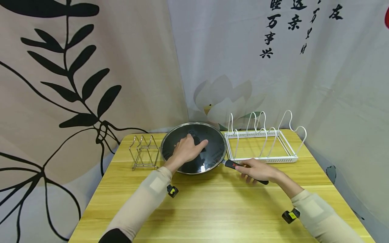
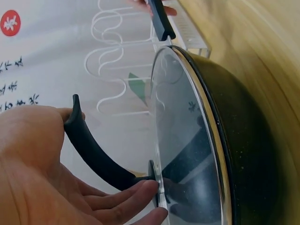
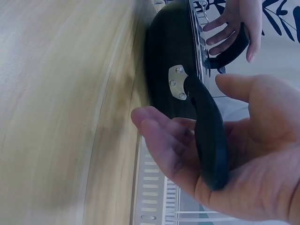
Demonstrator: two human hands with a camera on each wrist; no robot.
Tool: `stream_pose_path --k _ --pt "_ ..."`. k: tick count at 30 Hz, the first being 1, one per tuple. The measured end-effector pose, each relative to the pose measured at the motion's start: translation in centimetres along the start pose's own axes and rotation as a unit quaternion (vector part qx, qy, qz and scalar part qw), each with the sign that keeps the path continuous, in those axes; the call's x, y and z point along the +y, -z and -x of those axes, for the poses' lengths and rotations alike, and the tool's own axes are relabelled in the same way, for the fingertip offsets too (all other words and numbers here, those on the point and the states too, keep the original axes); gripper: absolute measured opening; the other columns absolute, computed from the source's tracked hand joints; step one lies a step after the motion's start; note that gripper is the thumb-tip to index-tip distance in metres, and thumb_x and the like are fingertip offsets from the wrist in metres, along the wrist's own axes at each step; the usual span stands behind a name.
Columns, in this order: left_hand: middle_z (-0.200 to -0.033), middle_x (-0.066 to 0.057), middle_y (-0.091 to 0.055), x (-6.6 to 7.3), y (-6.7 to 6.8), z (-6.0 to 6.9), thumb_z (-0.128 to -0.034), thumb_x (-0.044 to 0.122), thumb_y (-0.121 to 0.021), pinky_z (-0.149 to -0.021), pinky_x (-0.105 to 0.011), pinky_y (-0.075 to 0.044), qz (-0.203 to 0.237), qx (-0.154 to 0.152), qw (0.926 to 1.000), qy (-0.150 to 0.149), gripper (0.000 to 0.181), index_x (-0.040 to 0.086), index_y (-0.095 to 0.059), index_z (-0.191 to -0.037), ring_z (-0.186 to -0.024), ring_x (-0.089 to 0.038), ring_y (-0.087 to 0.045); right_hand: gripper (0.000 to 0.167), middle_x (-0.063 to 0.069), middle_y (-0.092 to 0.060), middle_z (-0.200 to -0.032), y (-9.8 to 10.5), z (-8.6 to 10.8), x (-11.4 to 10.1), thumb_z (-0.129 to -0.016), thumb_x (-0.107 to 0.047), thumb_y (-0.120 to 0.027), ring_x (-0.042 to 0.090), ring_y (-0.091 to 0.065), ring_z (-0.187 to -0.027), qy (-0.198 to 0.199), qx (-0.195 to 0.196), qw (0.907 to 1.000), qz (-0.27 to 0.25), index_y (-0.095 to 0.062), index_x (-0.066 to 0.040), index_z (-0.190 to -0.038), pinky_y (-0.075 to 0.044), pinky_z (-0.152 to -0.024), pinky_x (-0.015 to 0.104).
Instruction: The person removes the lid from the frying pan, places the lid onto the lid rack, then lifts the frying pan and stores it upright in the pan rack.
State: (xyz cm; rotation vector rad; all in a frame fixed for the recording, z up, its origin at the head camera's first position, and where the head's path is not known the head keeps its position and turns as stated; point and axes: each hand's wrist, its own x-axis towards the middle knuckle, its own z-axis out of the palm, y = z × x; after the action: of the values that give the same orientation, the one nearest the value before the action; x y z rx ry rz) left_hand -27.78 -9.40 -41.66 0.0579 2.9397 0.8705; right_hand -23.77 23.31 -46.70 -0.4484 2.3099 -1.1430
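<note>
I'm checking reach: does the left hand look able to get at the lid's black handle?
Likely yes: the left hand is right at the lid handle, above the glass lid, and nothing visible stands in the way.

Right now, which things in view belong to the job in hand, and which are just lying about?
Belonging to the job:
pan
pan handle, at the right hand
glass lid, resting on the pan
lid handle, at the left hand

Seemingly just lying about:
white rack, unheld
small wire rack, unheld
backdrop cloth
</note>
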Motion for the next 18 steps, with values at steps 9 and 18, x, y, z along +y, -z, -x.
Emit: stream_pose_path --k 9,18 --pt "-0.151 -0.029 -0.068 0.0 -0.03 -0.68 -0.1067 0.068 -0.058 -0.114 -0.065 -0.059 -0.013 0.0 0.9999 -0.003 0.097 -0.009 -0.047 -0.164 -0.127 -0.05 -0.074 0.045 0.022 -0.076 -0.101 0.0 -0.2 0.29 -0.119 -0.044 -0.057 0.04 -0.08 -0.08 0.006 -0.012 0.9999 0.004 -0.067 -0.001 -0.132 -0.067 -0.065 0.049" --pt "-0.078 -0.006 -0.057 0.07 0.02 -0.95 -0.1061 0.06 -0.061 -0.07 -0.041 -0.051 -0.004 -0.006 0.9999 -0.012 0.054 0.013 -0.06 -0.079 -0.068 -0.027 -0.062 0.041 0.02 -0.076 -0.09 -0.05 0.02 0.08 -0.118 -0.041 -0.06 0.037 -0.076 -0.062 0.015 -0.023 0.9996 -0.005 -0.065 -0.002 -0.129 -0.061 -0.053 0.044"
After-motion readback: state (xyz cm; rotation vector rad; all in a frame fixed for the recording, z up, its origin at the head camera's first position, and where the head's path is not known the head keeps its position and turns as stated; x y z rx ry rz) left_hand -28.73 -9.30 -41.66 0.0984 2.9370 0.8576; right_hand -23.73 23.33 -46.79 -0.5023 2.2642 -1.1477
